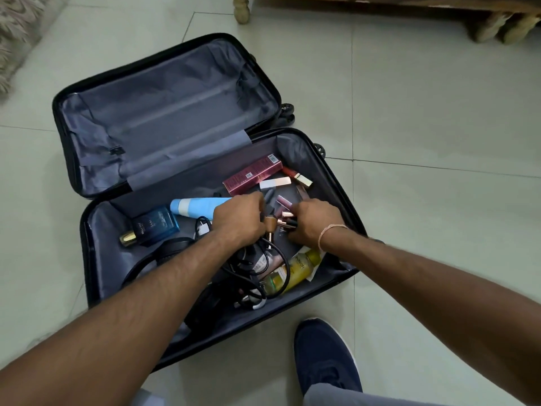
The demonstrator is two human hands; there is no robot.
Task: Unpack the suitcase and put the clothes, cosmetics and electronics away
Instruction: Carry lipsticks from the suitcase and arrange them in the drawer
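A black suitcase [87, 230] lies open on the floor; its far half holds nothing but grey lining. The near half holds cosmetics and electronics: a maroon box [251, 174], a light blue tube [196, 206], a blue perfume bottle [156, 227], yellow bottles [295, 269], black headphones [164, 253] and tangled black cables [251, 276]. My left hand [237, 221] has its fingers curled around small cosmetic items in the middle. My right hand [313, 219] grips several lipstick-like tubes [285, 213] right beside it.
Pale tiled floor [439, 142] surrounds the suitcase. Wooden furniture legs [241, 10] stand at the far side and a shaggy rug [17, 36] lies at the far left. My dark blue shoe [325, 353] stands just right of the case's near corner.
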